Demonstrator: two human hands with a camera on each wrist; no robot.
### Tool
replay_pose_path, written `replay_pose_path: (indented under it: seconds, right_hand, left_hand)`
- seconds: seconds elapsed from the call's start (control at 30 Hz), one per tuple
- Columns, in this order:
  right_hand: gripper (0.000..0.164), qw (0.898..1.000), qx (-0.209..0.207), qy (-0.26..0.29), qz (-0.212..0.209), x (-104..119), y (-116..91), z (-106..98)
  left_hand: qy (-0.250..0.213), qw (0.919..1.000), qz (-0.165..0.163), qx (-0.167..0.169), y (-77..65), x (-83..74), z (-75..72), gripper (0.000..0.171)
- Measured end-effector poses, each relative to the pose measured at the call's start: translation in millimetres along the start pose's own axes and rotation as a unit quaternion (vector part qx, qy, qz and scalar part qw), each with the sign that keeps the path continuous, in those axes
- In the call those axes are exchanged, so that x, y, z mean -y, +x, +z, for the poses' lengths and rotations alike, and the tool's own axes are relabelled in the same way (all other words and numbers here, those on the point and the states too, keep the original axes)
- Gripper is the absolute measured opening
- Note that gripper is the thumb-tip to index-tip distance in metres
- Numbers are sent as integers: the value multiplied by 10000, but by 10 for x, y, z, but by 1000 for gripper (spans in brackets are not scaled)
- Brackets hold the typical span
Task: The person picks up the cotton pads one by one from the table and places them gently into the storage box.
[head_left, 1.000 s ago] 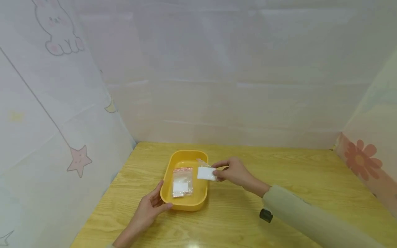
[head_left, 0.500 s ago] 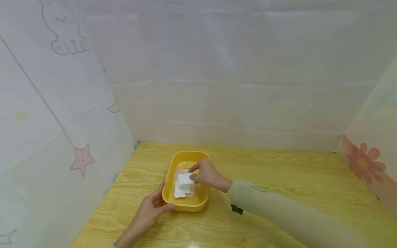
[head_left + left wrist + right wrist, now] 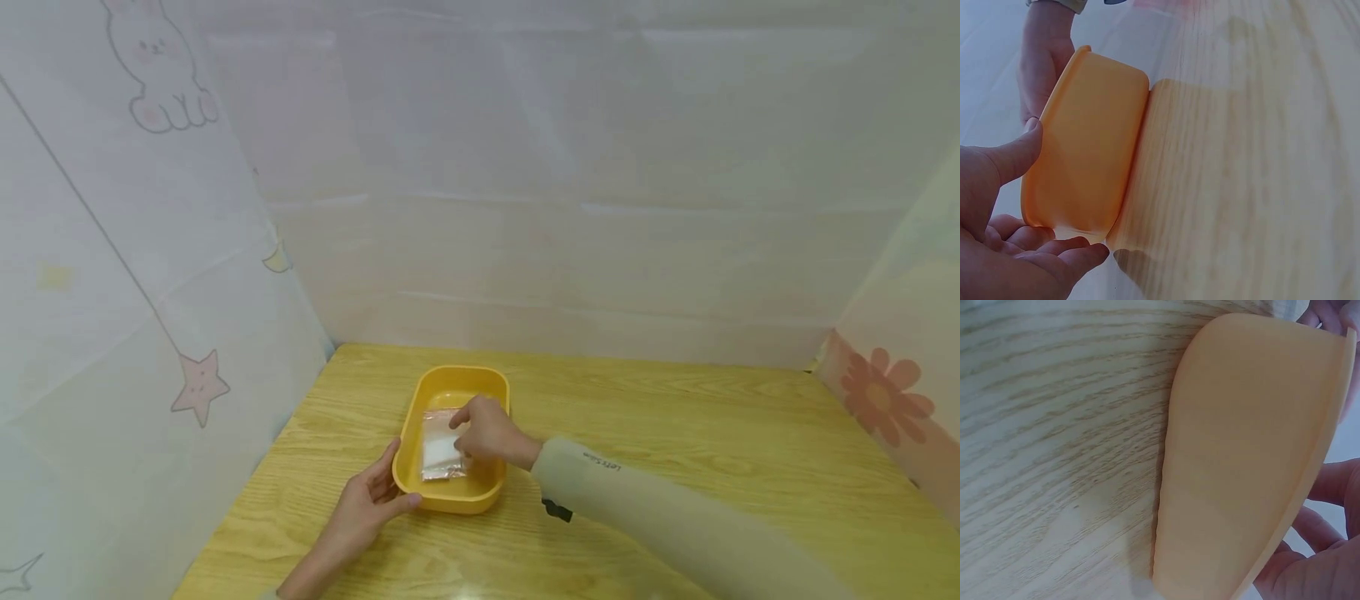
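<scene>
My left hand (image 3: pixel 360 510) holds the near left corner of a yellow plastic basin (image 3: pixel 457 505), thumb on the rim, fingers spread along the outer wall. Inside the basin lie small clear zip bags (image 3: pixel 442 452) with red seal strips and white contents, stacked over each other. My right hand (image 3: pixel 491 433) reaches over the basin's right rim, right at the top bag's right edge. A gap shows between its thumb and index finger. The right wrist view has these fingers (image 3: pixel 1319 528) parted from the thumb, their tips hidden behind the basin wall.
The basin stands on a wood-grain table (image 3: pixel 675 433). Pale fabric walls (image 3: pixel 570 208) close off the back and both sides, printed with a rabbit, a star and a flower. A dark band (image 3: pixel 557 510) hangs under the right sleeve (image 3: pixel 622 492).
My right hand has carried a bag leftward into the basin and lowered it onto the bag there, then its fingers parted. The left hand has kept its place on the corner.
</scene>
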State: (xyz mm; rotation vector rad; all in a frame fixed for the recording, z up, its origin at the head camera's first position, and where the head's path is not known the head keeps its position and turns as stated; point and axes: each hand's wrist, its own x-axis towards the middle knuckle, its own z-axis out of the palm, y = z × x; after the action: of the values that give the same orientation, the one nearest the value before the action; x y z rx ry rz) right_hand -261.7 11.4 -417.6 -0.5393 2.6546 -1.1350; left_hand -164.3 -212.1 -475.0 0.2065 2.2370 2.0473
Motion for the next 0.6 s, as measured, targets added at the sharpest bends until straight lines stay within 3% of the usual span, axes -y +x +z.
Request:
replay_pose_path:
  seconds: [0.13,0.27,0.43,0.6]
  right_hand:
    - [32,9998,37,-58,196,-5,10,11]
    - [30,9990,81,-426,69,-9,4,16]
    - [28,9956,52,-892,-267,15,-54,-34]
    - [25,9913,-89,-1065,-774,51,-247,-250]
  left_hand:
    - [18,10000,-19,-4,9,-5,1,90]
    - [27,10000,-28,-7,15,-4,2,90]
    - [46,10000,48,-14,7,11,-2,91]
    - [76,10000,52,2,2,30,-18,91]
